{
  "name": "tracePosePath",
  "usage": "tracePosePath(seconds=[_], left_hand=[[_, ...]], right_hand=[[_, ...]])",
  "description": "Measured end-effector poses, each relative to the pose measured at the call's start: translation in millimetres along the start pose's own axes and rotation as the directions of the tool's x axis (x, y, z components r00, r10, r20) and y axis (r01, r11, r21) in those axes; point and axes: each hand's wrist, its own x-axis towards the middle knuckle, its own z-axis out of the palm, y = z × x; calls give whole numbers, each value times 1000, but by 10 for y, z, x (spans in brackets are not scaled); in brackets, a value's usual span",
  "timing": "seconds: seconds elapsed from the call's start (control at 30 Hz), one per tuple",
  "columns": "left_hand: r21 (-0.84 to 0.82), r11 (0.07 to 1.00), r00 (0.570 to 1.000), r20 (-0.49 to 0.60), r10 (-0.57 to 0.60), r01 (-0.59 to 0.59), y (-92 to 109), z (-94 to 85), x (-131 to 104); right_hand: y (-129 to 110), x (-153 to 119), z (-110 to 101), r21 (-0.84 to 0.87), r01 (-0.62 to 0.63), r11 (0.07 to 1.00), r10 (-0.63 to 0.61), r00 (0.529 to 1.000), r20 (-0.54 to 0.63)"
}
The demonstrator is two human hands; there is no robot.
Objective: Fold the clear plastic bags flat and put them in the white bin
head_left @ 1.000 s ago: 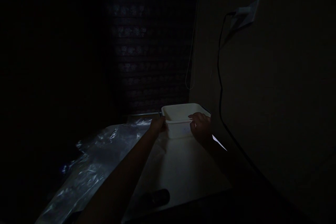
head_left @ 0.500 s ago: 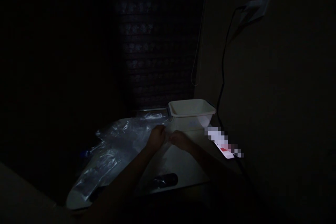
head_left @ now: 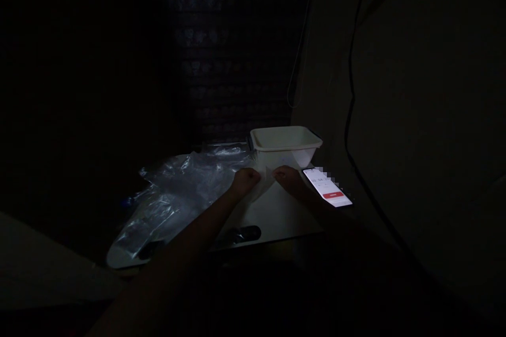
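Note:
In dim light, my left hand [head_left: 245, 180] and my right hand [head_left: 288, 178] are raised over a white table [head_left: 282, 216], a short way apart. Both hands are closed, with a thin clear plastic sheet or bag [head_left: 265, 181] pinched between them. A heap of crinkled clear plastic bags [head_left: 190, 181] spreads over the table's left half, beside my left hand. Just behind my hands stands a cream-white plastic tub [head_left: 282, 155]; nothing can be made out inside it.
A lit phone [head_left: 328, 189] lies at the table's right side. Near the front edge is a dark oval shape [head_left: 250, 233]. A black cable [head_left: 350, 110] hangs along the right wall. Dark blinds [head_left: 237, 84] cover the back.
My hands have moved apart, with the clear plastic now spread between them. The view has tilted, so the cable and wall fitting show differently and the table sits higher.

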Motion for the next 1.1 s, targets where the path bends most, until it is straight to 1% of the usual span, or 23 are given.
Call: tracePosePath(seconds=[0.1,0.2,0.27,0.33,0.37,0.4,0.47,0.53,0.57,0.6,0.67,0.77,0.83,0.9,0.97,1.03,1.1], left_hand=[[-1,999,999,34,41,-41,44,89,4],[62,991,989,86,116,-122,104,194,-5],[139,975,980,117,160,-175,150,259,-16],[211,952,971,136,198,-223,193,311,-25],[239,942,969,131,209,-235,213,331,-29],[262,935,969,119,216,-240,231,345,-33],[301,924,972,73,223,-234,263,359,-38],[329,917,973,27,230,-226,288,361,-43],[337,915,972,9,234,-223,297,360,-45],[340,914,971,-6,238,-222,304,359,-47],[329,918,970,-24,244,-223,310,358,-50],[316,921,968,-30,248,-227,311,354,-59],[329,918,969,-32,245,-221,311,345,-71],[358,905,967,-26,255,-229,315,328,-89],[389,885,960,-12,281,-255,318,307,-110],[408,866,951,23,307,-289,316,285,-131],[418,850,944,73,321,-321,303,266,-151]], right_hand=[[28,-70,-141,-56,-90,994,90,996,-10],[109,-145,-260,-75,-143,987,143,990,-9],[187,-185,-302,-17,-168,986,167,986,-11],[265,-216,-312,137,-227,964,228,974,9],[299,-228,-308,245,-271,931,271,962,33],[326,-238,-300,355,-321,878,317,946,70],[359,-252,-280,535,-406,741,386,909,154],[367,-262,-260,619,-453,642,401,886,234],[364,-265,-251,627,-469,622,389,880,273],[358,-268,-243,619,-479,622,368,877,308],[340,-271,-227,574,-475,668,322,879,352],[306,-264,-210,475,-426,770,286,896,339],[282,-250,-205,380,-392,838,308,914,265],[255,-233,-207,242,-354,904,326,934,146],[230,-220,-216,105,-316,943,313,949,45],[215,-216,-228,16,-290,957,290,957,4],[217,-221,-242,-53,-244,968,244,970,-1]])
